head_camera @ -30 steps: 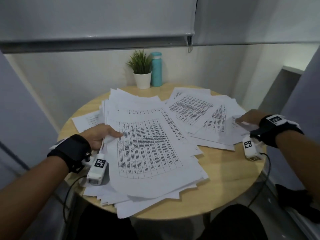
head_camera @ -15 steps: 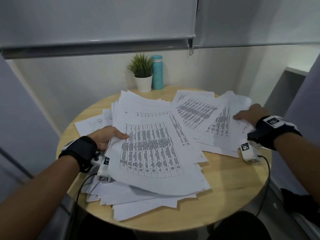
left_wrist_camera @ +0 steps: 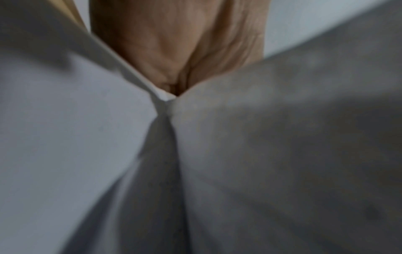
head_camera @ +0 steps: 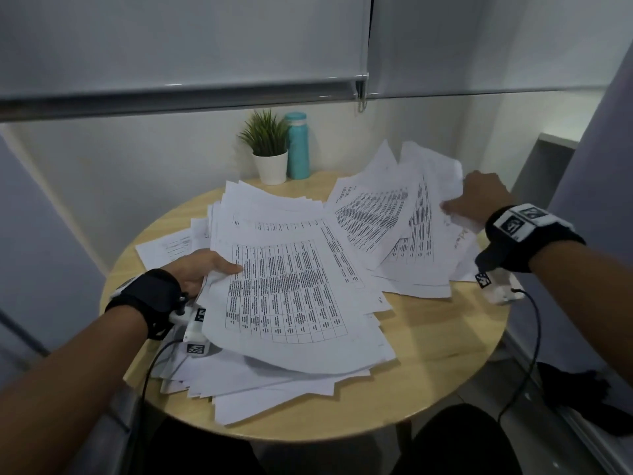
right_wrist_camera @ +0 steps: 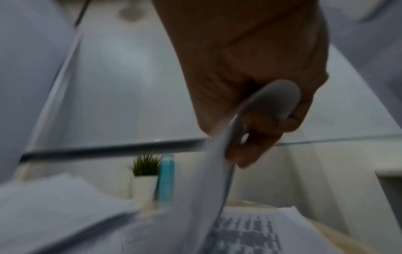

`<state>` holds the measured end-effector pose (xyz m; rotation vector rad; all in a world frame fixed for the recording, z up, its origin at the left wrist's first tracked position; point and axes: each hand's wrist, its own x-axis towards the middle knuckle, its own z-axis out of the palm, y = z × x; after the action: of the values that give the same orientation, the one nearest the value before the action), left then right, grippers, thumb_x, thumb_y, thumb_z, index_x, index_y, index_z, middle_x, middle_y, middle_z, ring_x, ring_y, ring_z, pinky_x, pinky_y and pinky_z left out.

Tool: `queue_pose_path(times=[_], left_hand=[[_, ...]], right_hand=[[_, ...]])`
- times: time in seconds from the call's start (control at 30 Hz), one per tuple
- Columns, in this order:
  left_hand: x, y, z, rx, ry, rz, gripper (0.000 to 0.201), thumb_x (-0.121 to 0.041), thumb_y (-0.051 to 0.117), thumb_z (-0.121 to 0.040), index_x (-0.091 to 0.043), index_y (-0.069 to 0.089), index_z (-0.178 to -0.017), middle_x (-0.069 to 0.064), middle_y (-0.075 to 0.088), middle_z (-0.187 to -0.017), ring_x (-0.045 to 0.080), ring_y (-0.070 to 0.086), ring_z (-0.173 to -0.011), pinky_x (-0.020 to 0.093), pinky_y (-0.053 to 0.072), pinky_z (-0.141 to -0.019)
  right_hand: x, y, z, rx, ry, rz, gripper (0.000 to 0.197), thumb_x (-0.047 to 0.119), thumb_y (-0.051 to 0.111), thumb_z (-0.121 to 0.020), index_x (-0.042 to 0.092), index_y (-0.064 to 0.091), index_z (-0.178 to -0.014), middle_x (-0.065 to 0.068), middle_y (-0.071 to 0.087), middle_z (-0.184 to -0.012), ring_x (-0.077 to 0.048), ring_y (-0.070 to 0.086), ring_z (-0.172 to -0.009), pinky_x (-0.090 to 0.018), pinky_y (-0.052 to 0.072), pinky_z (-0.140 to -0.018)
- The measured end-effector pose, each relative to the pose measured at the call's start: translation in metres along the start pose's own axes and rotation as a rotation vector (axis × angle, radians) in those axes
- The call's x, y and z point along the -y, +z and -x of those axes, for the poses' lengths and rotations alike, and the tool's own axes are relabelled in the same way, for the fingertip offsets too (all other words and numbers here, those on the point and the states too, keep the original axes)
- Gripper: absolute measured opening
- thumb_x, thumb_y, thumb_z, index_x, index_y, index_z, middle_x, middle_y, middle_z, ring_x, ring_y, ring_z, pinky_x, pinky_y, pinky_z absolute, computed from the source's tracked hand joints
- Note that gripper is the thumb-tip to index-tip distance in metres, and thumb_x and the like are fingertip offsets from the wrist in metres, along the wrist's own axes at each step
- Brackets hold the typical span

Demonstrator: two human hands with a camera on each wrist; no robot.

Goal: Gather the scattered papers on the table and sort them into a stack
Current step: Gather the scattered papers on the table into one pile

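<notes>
From the head view, the round wooden table (head_camera: 445, 354) fills the middle of the frame. A big pile of printed sheets (head_camera: 291, 293) sprawls over its centre and lower left, with ragged edges hanging past the near rim. The left hand (head_camera: 202, 270) grips the pile's left edge, thumb on top. At the upper right, the right hand (head_camera: 483, 197) clutches a smaller fan of sheets (head_camera: 383, 214). Its far edges tilt up off the table and its near ends meet the pile's right side. A potted plant (head_camera: 269, 156) and a teal bottle (head_camera: 297, 147) stand side by side at the far rim.

The left wrist view is blurred. The palm (left_wrist_camera: 178, 43) is at top centre, with paper (left_wrist_camera: 65, 137) wedged into its crook.

In the right wrist view, curled fingers (right_wrist_camera: 256, 137) pinch a bent sheet edge (right_wrist_camera: 274, 99) at centre right.
</notes>
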<state>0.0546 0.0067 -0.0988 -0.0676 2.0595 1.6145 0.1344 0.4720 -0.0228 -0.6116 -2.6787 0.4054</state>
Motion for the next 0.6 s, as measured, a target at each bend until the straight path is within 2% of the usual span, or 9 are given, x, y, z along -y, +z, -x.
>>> queue_pose_path(times=[0.1,0.17,0.2,0.23,0.3,0.33,0.4,0.5,0.6], left_hand=[[-0.003,0.007,0.002,0.013,0.020,0.014,0.023,0.000,0.070,-0.079,0.002,0.070,-0.101,0.004,0.076,-0.101,0.023,0.074,-0.084,0.033,0.052,-0.079],[-0.002,0.008,0.002,0.027,0.035,0.019,0.019,0.000,0.077,-0.065,-0.004,0.077,-0.084,-0.004,0.077,-0.086,0.013,0.073,-0.070,0.025,0.052,-0.065],[-0.002,0.010,0.004,0.040,0.043,0.028,0.020,-0.005,0.080,-0.054,-0.005,0.079,-0.074,-0.003,0.077,-0.081,0.009,0.073,-0.066,0.022,0.053,-0.062],[-0.002,0.009,0.004,0.053,0.045,0.031,0.018,-0.007,0.081,-0.050,-0.007,0.080,-0.068,-0.003,0.077,-0.079,0.008,0.073,-0.065,0.022,0.053,-0.065],[-0.001,0.006,0.002,0.047,0.036,0.031,0.015,-0.001,0.076,-0.068,-0.004,0.080,-0.082,0.004,0.078,-0.091,0.014,0.075,-0.079,0.030,0.051,-0.080],[-0.002,0.005,0.003,0.032,0.022,0.032,0.022,-0.001,0.072,-0.075,-0.001,0.077,-0.097,0.010,0.076,-0.103,0.024,0.074,-0.092,0.036,0.051,-0.087],[-0.001,0.002,0.003,0.018,-0.008,0.014,0.045,-0.004,0.071,-0.075,0.006,0.066,-0.118,0.019,0.070,-0.119,0.038,0.066,-0.110,0.047,0.049,-0.098],[-0.002,0.003,0.006,0.015,0.005,0.001,0.052,-0.005,0.072,-0.073,0.007,0.063,-0.123,0.020,0.068,-0.123,0.040,0.062,-0.116,0.051,0.044,-0.105],[0.002,-0.004,-0.003,0.018,0.016,0.010,0.064,-0.009,0.082,-0.065,0.005,0.063,-0.125,0.018,0.065,-0.129,0.040,0.058,-0.122,0.055,0.037,-0.111]], right_hand=[[-0.002,-0.001,0.006,-0.042,-0.002,0.148,0.030,0.021,0.073,-0.080,0.001,0.051,-0.085,-0.023,0.062,-0.092,-0.039,0.063,-0.080,-0.037,0.051,-0.064],[-0.002,-0.002,0.008,-0.040,-0.008,0.100,0.030,0.020,0.071,-0.083,-0.003,0.058,-0.097,-0.026,0.061,-0.102,-0.043,0.064,-0.092,-0.041,0.052,-0.074],[0.000,-0.006,0.010,-0.035,0.000,0.058,0.029,0.019,0.070,-0.082,-0.003,0.060,-0.098,-0.026,0.061,-0.101,-0.043,0.064,-0.093,-0.039,0.051,-0.073],[0.000,-0.009,0.009,-0.041,0.001,0.015,0.025,0.018,0.069,-0.082,-0.002,0.060,-0.094,-0.024,0.060,-0.095,-0.042,0.064,-0.093,-0.036,0.048,-0.070],[0.003,-0.020,0.010,-0.089,-0.010,-0.039,0.019,0.018,0.065,-0.083,0.000,0.061,-0.088,-0.022,0.057,-0.089,-0.042,0.065,-0.093,-0.034,0.043,-0.068],[0.007,-0.027,0.010,-0.108,-0.014,-0.057,0.022,0.018,0.063,-0.085,-0.001,0.064,-0.096,-0.023,0.060,-0.094,-0.041,0.064,-0.097,-0.035,0.045,-0.071],[0.017,-0.042,0.011,-0.119,-0.069,-0.079,0.035,0.017,0.059,-0.089,-0.001,0.062,-0.118,-0.024,0.062,-0.118,-0.039,0.059,-0.109,-0.037,0.046,-0.085],[0.032,-0.062,0.014,-0.110,-0.110,-0.163,0.044,0.014,0.055,-0.094,-0.002,0.051,-0.135,-0.025,0.049,-0.139,-0.037,0.048,-0.126,-0.035,0.041,-0.099],[0.050,-0.082,0.025,-0.203,-0.145,-0.243,0.052,0.023,0.051,-0.086,0.001,0.051,-0.134,-0.025,0.051,-0.136,-0.037,0.050,-0.124,-0.031,0.040,-0.099]])
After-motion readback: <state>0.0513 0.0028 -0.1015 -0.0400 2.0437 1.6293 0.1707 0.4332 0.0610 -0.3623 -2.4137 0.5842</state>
